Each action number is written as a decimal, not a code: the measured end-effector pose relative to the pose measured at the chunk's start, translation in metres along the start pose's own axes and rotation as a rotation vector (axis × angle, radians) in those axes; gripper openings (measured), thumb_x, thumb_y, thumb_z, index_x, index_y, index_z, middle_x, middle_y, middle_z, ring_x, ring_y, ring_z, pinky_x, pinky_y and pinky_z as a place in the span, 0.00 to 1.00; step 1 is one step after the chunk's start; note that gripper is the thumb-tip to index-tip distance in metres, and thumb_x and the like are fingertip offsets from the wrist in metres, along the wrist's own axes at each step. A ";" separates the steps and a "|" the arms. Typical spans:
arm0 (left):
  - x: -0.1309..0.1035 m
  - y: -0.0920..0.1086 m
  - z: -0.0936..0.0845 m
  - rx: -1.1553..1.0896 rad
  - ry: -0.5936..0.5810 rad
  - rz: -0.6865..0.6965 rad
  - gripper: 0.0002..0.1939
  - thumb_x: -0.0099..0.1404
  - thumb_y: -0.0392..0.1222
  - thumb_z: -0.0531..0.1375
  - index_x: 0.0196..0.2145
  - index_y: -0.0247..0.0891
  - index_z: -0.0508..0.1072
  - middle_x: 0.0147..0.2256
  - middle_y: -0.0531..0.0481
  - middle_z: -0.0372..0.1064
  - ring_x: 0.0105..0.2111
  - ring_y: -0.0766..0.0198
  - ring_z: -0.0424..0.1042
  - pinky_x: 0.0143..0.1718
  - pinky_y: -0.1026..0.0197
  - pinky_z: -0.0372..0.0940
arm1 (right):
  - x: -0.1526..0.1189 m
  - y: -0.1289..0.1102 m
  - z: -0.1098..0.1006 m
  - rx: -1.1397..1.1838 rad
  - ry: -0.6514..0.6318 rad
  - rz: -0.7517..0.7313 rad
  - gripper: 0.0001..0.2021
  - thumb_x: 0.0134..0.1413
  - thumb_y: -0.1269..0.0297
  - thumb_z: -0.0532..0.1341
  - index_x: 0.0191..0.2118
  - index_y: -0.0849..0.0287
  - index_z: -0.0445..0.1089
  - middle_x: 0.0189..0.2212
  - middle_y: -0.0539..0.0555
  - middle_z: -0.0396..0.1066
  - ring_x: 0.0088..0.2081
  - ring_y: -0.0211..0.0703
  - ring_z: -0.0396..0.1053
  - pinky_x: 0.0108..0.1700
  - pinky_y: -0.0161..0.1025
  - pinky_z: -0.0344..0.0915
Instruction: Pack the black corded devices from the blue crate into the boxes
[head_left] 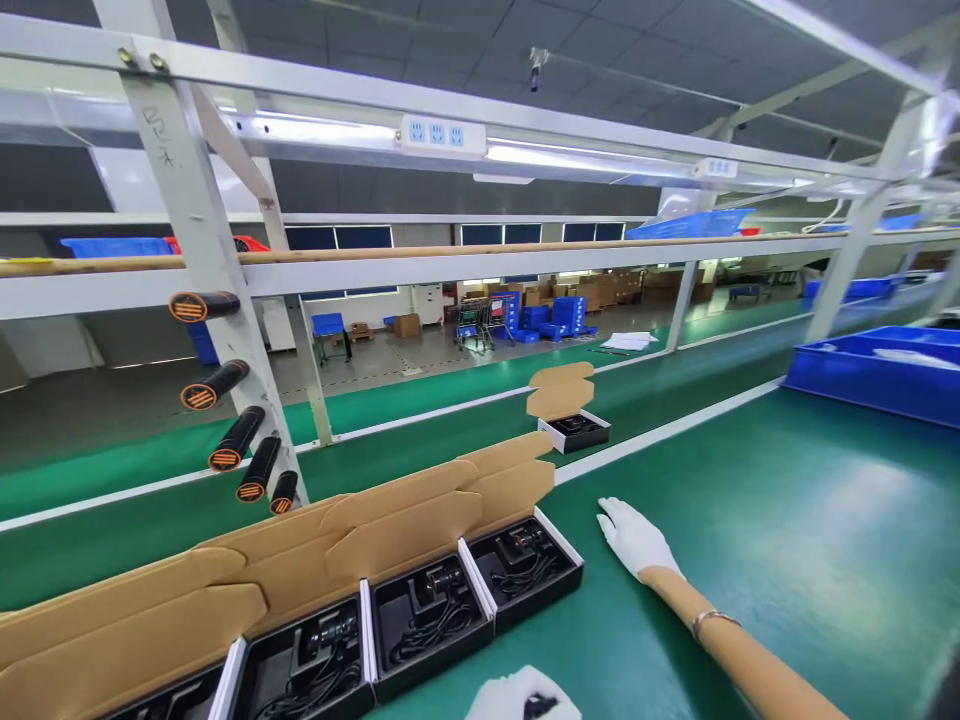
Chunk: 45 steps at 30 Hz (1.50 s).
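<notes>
My right hand (pixel 636 538), in a white glove, is stretched out over the green table (pixel 750 500) with nothing in it, its fingers extended. At the bottom edge my left hand (pixel 499 698), also white-gloved and partly cut off, is curled round a small black thing (pixel 538 706) too hidden to name. Left of my hands several open boxes stand in a row, their brown cardboard lids raised. The nearest box (pixel 566 550) has a black tray with a black device (pixel 523 540) and a coiled cable (pixel 525 575); its neighbour (pixel 480 615) holds the same kind of contents.
Beyond the table, a small open box (pixel 576 432) sits on the green conveyor belt (pixel 465 430). Black rolls with orange ends (pixel 236 438) stick out from the white post (pixel 202 220). A blue bin (pixel 862 375) stands at the right. A shelf rail (pixel 450 275) crosses above.
</notes>
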<state>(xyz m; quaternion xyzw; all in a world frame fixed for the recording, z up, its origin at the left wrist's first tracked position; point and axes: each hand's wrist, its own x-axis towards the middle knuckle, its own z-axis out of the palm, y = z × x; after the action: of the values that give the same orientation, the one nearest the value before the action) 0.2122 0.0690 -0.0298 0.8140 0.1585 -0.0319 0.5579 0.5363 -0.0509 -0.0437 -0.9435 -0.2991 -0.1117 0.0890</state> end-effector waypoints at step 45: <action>-0.088 -0.013 -0.022 0.129 0.293 -0.036 0.16 0.60 0.56 0.56 0.34 0.44 0.74 0.35 0.50 0.75 0.38 0.57 0.71 0.40 0.58 0.61 | -0.099 -0.039 -0.031 0.017 0.076 -0.038 0.27 0.61 0.61 0.45 0.56 0.72 0.68 0.48 0.69 0.74 0.46 0.60 0.74 0.45 0.52 0.73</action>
<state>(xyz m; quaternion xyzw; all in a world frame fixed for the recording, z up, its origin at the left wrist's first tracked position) 0.1219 0.0736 -0.0127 0.8410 0.2503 0.0671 0.4749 0.4302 -0.0807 -0.0365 -0.9319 -0.3144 -0.1464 0.1063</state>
